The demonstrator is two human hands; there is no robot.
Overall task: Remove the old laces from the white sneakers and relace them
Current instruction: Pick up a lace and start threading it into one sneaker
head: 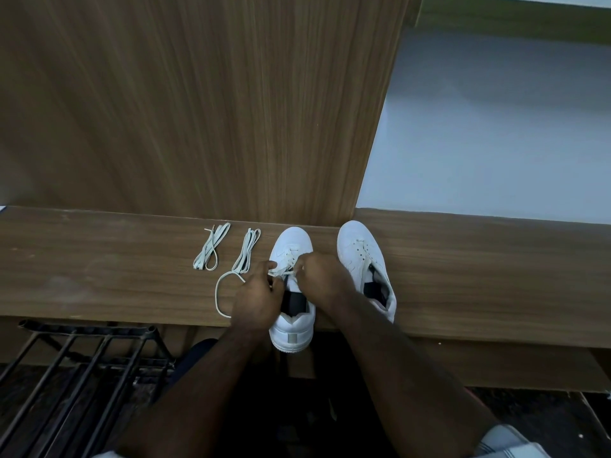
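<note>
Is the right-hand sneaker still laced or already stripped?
Mostly stripped. The right sneaker shows bare eyelets down its front; only one short lace bar crosses near the toe.

A black metal rack (82, 361) stands below the near left edge of the wooden ledge (99, 266), under a wood-grain panel (198, 104).

The two sneakers (291, 259) (358, 252) are white with black insides, and the laces (211, 247) (247, 249) beside them are off-white. The shelf (99, 259) is brown wood grain; the rack (82, 352) is black.
</note>
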